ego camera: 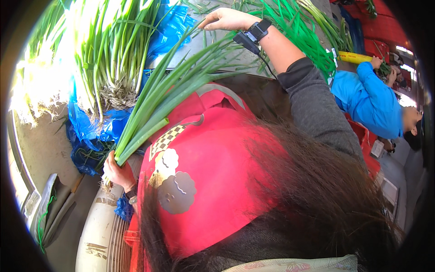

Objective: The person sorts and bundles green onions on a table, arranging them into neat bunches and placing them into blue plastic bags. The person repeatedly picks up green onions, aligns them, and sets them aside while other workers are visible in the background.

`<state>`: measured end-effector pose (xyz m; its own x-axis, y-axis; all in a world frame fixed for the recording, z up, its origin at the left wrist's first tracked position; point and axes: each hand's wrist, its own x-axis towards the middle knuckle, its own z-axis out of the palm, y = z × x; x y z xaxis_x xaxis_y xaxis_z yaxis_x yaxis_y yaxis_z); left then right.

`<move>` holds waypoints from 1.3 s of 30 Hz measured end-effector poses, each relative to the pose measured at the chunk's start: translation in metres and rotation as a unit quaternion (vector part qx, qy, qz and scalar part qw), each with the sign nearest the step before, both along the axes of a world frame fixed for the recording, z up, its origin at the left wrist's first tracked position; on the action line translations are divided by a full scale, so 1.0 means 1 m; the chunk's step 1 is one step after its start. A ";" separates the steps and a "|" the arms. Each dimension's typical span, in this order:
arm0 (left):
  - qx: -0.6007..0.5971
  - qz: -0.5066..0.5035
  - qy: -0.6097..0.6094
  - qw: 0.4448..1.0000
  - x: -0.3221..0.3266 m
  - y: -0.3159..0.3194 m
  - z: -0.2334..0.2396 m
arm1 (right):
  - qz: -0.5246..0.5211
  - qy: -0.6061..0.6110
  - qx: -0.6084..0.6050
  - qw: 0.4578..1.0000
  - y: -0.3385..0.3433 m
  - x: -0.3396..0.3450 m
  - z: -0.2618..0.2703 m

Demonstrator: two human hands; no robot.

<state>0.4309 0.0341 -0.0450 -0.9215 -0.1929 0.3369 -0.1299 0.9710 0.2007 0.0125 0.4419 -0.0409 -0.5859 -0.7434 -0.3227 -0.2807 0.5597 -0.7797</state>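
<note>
My left hand (pixel 117 171) grips a small bunch of green onions (pixel 170 91) near the root end, and some pale roots show below the fingers. The long green leaves fan out up and to the right, across the front of my red apron (pixel 217 170). My right hand (pixel 226 19) is raised at the far end of the leaves, thumb and fingers pinched at the tip of one leaf. A black strap with a small device (pixel 253 35) sits on my right wrist. To the left, a large pile of green onions (pixel 112 57) lies with its roots towards me.
Blue plastic sheeting (pixel 98 124) lies under the pile. Green plastic straps (pixel 302 37) and leaf scraps are on the metal table (pixel 219 39). A white ribbed appliance (pixel 98 234) stands at lower left. A person in blue (pixel 367 98) works at the right, near red crates (pixel 365 146).
</note>
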 end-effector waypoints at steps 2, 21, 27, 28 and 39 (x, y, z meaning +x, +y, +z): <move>-0.021 -0.007 0.015 1.000 -0.001 -0.002 0.005 | 0.002 -0.021 0.003 1.000 0.001 0.002 0.006; -0.033 -0.044 -0.011 0.998 -0.020 -0.009 0.006 | 0.021 0.098 -0.074 0.992 0.010 0.031 0.047; -0.019 -0.005 -0.038 0.999 -0.014 -0.008 -0.011 | 0.067 0.234 -0.101 0.965 -0.005 0.039 0.030; -0.039 -0.011 -0.011 0.999 -0.013 -0.007 -0.014 | 0.049 0.237 -0.140 0.960 -0.005 0.043 0.031; 0.150 -0.067 -0.321 0.933 -0.057 -0.089 -0.114 | -0.183 0.286 -0.032 0.940 -0.020 0.042 0.069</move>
